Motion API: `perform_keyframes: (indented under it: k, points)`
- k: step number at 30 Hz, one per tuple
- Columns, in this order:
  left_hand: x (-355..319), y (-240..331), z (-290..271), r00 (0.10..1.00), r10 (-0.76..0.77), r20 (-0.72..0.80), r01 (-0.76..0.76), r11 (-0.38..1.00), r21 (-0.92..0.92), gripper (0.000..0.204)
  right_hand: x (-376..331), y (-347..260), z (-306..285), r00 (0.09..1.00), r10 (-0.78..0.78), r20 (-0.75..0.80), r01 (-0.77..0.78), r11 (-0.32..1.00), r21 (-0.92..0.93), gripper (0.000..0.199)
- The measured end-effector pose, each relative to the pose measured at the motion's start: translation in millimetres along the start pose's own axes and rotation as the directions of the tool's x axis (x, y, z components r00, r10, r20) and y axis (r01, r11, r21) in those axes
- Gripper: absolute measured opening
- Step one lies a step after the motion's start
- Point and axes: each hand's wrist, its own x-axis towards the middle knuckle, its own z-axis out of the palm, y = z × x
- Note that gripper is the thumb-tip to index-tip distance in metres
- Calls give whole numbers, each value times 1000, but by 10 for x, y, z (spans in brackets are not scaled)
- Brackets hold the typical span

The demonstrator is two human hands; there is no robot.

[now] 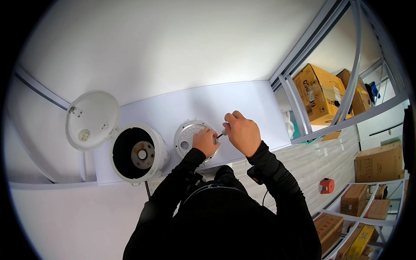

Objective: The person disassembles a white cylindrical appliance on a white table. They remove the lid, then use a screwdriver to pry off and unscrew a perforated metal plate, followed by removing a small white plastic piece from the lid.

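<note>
A round, perforated metal plate with a pale rim lies on the white table in front of me. Over its right side, my left hand has its fingers closed around a small part that I cannot make out. My right hand grips a screwdriver by its handle, the dark shaft slanting down left to the left hand's fingertips. Left of the plate stands a white rice cooker body with a dark, bare inside and a heating plate. Its round white lid hangs swung back, joined at the hinge.
The white tabletop runs between a wall and a grey metal frame. Yellow and brown cartons are beyond the frame. A red stool stands on the floor at right, near shelves with boxes.
</note>
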Motion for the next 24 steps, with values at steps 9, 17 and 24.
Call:
perform_keyframes:
  k: [9, 17, 24]
  points:
    - [23, -4, -1, 999, -36, 14, 36, 999, 9, 32, 17, -65, 24, 990, -57, -126, 58, 998, 11, 24]
    - [19, 4, 15, 997, -3, -78, 4, 1000, 16, 18, -13, -32, -9, 989, -109, -103, 117, 990, 73, 22]
    - [9, 17, 51, 990, 64, -122, -53, 994, 93, 15, -41, -40, -76, 986, -110, -124, 120, 990, 79, 20]
